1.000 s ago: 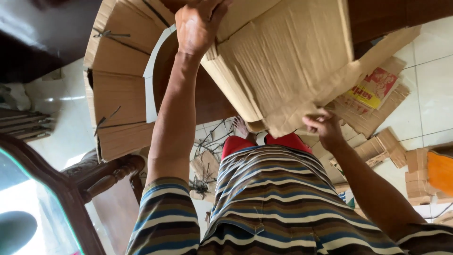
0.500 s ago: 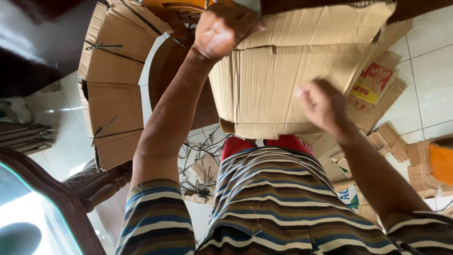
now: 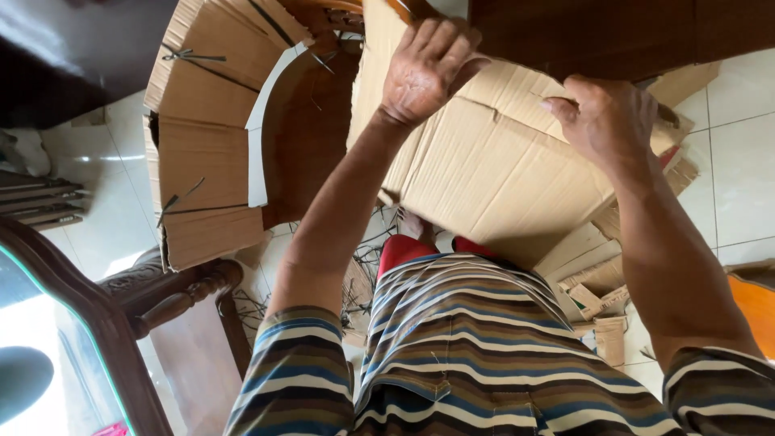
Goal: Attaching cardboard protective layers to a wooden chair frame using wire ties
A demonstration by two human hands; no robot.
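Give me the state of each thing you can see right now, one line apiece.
Cardboard sheet: flat, creased, held up by both hands.
Left hand: fingers curled over the sheet's upper edge.
Right hand: gripping the sheet's right side.
Curved cardboard wrap: bent in an arc, tied with straps.
Cardboard scraps: loose on the tiled floor.
Wooden chair: bare, standing beside the wrap.
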